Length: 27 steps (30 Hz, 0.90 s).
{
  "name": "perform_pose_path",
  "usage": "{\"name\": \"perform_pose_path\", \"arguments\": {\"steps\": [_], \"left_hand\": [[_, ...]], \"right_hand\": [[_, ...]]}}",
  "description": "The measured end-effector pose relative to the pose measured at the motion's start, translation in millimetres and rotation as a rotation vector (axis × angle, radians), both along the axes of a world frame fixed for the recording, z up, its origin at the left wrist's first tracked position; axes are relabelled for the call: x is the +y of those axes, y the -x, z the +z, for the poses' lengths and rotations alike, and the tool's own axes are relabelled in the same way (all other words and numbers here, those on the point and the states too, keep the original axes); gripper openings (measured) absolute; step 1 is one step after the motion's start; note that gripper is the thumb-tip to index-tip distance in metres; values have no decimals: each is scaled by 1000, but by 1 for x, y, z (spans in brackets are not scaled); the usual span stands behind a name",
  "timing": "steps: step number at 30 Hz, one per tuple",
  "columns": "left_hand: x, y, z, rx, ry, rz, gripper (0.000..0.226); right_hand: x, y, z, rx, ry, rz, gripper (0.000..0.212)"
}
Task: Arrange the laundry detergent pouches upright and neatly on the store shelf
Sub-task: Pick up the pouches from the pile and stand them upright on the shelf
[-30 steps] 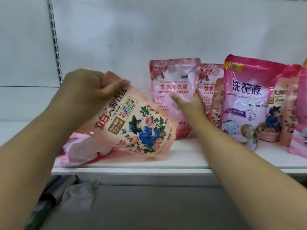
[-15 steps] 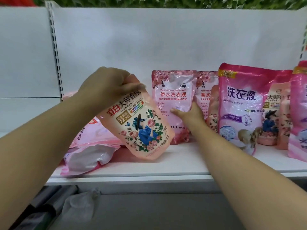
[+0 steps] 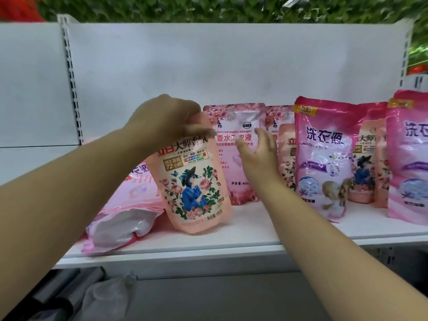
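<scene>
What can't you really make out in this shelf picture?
Head view, the only one:
- Peach pouch: its top is covered by the left hand.
- Rose pouch: its middle text is hidden by the open right hand.
- Flat pouches: partly hidden behind the left arm and the peach pouch; how many there are is unclear.
- Far-right pouch: cut off by the frame edge.
- Small print: too blurred to read.

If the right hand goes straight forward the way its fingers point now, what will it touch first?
Most likely the pale pink pouch standing just behind the open right hand; how far apart they are is unclear.
</scene>
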State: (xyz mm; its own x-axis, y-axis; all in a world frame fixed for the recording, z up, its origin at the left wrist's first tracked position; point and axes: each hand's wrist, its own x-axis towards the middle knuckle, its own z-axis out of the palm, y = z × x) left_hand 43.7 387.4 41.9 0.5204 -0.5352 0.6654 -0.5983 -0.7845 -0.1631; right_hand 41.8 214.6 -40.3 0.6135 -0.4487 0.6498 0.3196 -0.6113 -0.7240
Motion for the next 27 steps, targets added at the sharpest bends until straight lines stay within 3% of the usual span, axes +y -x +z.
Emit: {"name": "perform_pose_path", "arguments": {"steps": [3, 6, 8, 10, 12, 14, 16, 17, 20, 24, 27], "left_hand": [[-2, -2, 0, 2, 53, -3, 51], [-10, -4, -1, -11, 97, -19, 48], [-20, 0, -1, -38, 85, -45, 48], [-31, 2, -2, -68, 92, -93, 47], [-35, 2, -4, -51, 268, -212, 52], [-35, -1, -10, -10, 544, -344, 76], [-37, -7, -26, 199, 833, -419, 91], [-39, -7, -38, 406, 927, -440, 94], [-53, -5, -76, 975, 963, -555, 94], [-71, -8, -102, 1166, 1051, -597, 64], [-77, -13, -107, 1156, 1101, -606, 44]], "right_hand": [[10, 28, -9, -120, -9, 97, 61], [21, 51, -14, 140, -101, 512, 63], [22, 51, -18, 278, -99, 595, 41], [16, 46, -19, 239, -169, 548, 22], [7, 43, -19, 162, -281, 551, 20], [-3, 42, -19, 92, -379, 546, 20], [-11, 42, -18, 24, -477, 550, 18], [-14, 41, -17, -3, -513, 558, 17], [-15, 37, -10, 2, -517, 525, 18], [-19, 27, -17, 129, -577, 459, 15], [-24, 26, -27, 221, -547, 448, 27]]}}
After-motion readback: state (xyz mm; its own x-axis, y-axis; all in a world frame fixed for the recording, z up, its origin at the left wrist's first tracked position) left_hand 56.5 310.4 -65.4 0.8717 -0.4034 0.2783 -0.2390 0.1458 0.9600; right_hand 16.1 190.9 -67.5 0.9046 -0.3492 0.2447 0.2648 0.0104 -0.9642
